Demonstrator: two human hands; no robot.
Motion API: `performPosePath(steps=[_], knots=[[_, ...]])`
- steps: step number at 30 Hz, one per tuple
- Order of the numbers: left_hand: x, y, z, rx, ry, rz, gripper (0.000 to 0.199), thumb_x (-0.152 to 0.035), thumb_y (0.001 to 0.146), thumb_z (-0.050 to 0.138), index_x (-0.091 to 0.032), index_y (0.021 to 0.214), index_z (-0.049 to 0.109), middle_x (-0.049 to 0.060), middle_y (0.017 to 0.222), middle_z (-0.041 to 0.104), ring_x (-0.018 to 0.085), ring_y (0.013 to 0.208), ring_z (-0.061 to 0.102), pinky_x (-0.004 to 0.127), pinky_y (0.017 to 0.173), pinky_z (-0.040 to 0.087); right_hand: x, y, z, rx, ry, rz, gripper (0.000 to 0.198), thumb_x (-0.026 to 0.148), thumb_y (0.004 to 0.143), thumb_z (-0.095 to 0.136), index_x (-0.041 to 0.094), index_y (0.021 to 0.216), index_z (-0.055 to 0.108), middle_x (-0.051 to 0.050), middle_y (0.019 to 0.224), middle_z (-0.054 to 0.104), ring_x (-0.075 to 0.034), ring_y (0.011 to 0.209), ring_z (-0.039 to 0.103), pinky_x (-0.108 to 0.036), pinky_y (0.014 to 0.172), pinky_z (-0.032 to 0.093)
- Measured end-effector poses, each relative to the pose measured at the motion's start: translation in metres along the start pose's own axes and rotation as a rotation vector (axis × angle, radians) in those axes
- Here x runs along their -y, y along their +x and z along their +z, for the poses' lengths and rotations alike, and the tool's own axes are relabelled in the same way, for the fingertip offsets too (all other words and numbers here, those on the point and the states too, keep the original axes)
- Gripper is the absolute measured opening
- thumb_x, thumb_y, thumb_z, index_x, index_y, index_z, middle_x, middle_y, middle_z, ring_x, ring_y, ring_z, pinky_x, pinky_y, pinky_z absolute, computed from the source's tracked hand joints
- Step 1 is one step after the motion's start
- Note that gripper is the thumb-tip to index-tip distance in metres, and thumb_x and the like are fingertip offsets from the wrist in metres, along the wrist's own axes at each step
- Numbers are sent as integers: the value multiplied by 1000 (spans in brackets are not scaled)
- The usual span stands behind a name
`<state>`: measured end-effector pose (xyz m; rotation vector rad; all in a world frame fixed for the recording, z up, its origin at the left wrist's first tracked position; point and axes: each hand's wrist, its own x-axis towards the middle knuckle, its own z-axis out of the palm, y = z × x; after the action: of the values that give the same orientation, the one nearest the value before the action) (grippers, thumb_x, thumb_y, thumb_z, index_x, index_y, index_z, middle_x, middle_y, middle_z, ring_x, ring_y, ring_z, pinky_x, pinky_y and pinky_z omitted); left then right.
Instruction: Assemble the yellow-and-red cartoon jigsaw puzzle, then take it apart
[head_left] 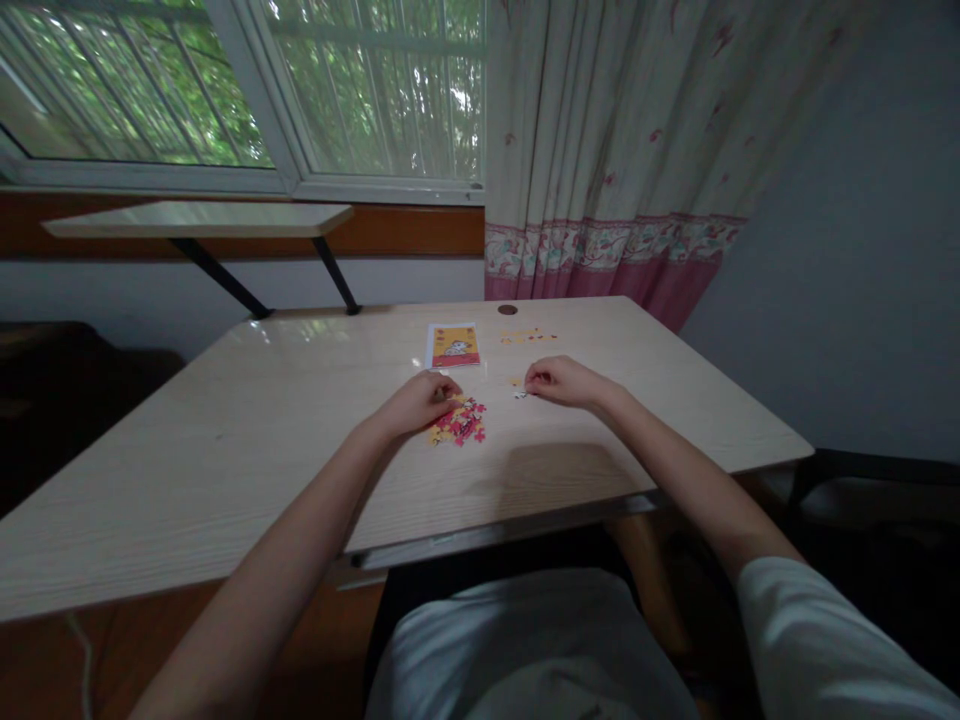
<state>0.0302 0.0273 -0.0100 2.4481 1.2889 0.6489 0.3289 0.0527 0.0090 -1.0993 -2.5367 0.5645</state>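
Note:
My left hand [426,402] rests at the upper left edge of a loose pile of jigsaw pieces [466,424], red, yellow and white. Its fingers are curled together against the pile, and whatever is between them is hidden. To the right, my right hand [564,382] is closed, with its fingertips down on a white jigsaw piece [519,394] lying flat on the table. A small yellow piece [515,381] lies just beyond that one. Farther back, several yellow and red jigsaw pieces [529,337] are laid out in rough rows.
A picture card [454,346] with a white animal on yellow and red lies behind the pile. The pale wooden table [247,430] has a round dark cable hole [508,310] at its back edge. A raised shelf [202,217] stands back left; a curtain [600,150] hangs behind.

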Motion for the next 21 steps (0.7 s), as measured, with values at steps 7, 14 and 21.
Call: performPosePath(steps=[7, 14, 21], knots=[[6, 1, 4, -1, 41, 57, 26, -32, 81, 55, -15, 90, 71, 11, 85, 67, 21, 80, 59, 36, 77, 46, 1, 1, 3, 8, -9, -25, 17, 22, 84, 55, 13, 86, 69, -2, 69, 60, -10, 61, 48, -22, 61, 34], [-1, 1, 3, -32, -66, -8, 15, -28, 75, 58, -17, 79, 67, 7, 79, 67, 19, 74, 58, 32, 70, 44, 1, 0, 2, -24, 10, -34, 18, 25, 86, 55, 14, 88, 68, -2, 71, 61, -10, 63, 49, -22, 63, 35], [-16, 6, 12, -292, -620, -214, 28, -42, 70, 68, -17, 82, 70, 5, 76, 68, 16, 65, 56, 30, 62, 43, 17, 6, 25, -272, 7, -178, 21, 27, 88, 55, 16, 102, 67, -5, 85, 64, -13, 74, 54, -25, 72, 40]])
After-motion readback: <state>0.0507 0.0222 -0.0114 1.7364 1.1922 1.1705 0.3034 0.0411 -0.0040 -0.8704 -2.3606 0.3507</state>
